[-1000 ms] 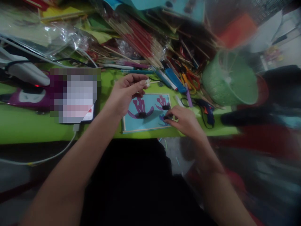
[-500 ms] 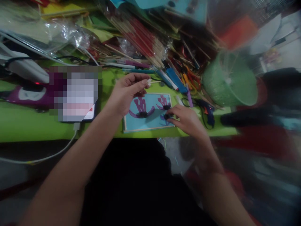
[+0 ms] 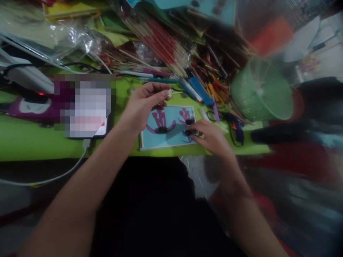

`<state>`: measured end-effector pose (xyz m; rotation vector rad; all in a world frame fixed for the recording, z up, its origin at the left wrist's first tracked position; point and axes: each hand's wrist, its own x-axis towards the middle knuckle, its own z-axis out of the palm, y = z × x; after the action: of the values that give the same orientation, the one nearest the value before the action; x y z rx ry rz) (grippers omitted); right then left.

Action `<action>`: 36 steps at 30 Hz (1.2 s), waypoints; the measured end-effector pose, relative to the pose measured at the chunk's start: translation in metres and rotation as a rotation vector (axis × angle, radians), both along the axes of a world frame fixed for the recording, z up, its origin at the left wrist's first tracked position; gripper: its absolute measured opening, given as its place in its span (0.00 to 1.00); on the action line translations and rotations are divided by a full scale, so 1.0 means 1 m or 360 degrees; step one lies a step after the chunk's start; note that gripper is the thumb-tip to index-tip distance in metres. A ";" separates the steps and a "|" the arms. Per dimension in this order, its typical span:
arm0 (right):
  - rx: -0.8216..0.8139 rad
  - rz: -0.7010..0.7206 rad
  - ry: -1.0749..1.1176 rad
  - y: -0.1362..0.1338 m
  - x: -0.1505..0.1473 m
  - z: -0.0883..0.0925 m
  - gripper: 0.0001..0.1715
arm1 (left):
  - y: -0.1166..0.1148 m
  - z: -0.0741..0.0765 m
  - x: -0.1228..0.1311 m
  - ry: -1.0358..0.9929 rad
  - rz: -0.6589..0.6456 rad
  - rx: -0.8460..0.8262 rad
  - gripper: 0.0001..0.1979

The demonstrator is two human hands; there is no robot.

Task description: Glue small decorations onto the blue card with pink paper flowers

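Observation:
A small light-blue framed card with purple flower shapes and dark centres lies on the green table in front of me. My left hand hovers above its upper left corner, fingers pinched on a thin stick with a white tip. My right hand rests on the card's right edge, fingertips pressed on a small dark piece beside a purple shape.
A phone with a white cable lies left of the card. Behind it are bundles of wooden sticks, pens, scissors and plastic wrap. A green bowl and a blue glue gun sit to the right.
Almost nothing differs. My right hand's fingertips have shifted very slightly on the dark piece, and my left hand keeps its pinch on the stick in the same place.

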<state>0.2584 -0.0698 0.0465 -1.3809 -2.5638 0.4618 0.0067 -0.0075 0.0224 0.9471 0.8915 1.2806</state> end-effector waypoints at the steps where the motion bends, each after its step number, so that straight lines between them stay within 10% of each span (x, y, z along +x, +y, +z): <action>1: 0.0003 -0.0002 0.0005 0.000 0.000 -0.002 0.11 | 0.000 -0.001 0.000 0.0002 0.0001 0.0023 0.08; 10: -0.0123 -0.0167 0.0543 0.006 0.004 -0.011 0.09 | -0.005 0.004 0.005 0.0456 -0.0011 0.0379 0.04; 17: -0.0414 -0.0426 0.1241 -0.003 0.000 -0.002 0.22 | -0.033 0.029 0.027 0.0911 -0.0542 0.0712 0.09; 28: -0.0454 -0.0590 0.1508 -0.033 -0.003 -0.017 0.24 | -0.071 -0.011 0.071 0.0511 -0.0362 0.0411 0.10; 36: 0.0607 -0.1272 0.1069 -0.031 0.096 -0.031 0.17 | -0.077 -0.026 0.075 0.0204 -0.0066 0.0226 0.12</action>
<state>0.3544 -0.1006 0.0159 -1.5880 -1.3437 0.2120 0.0814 -0.0846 -0.0031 1.1644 0.8837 1.2714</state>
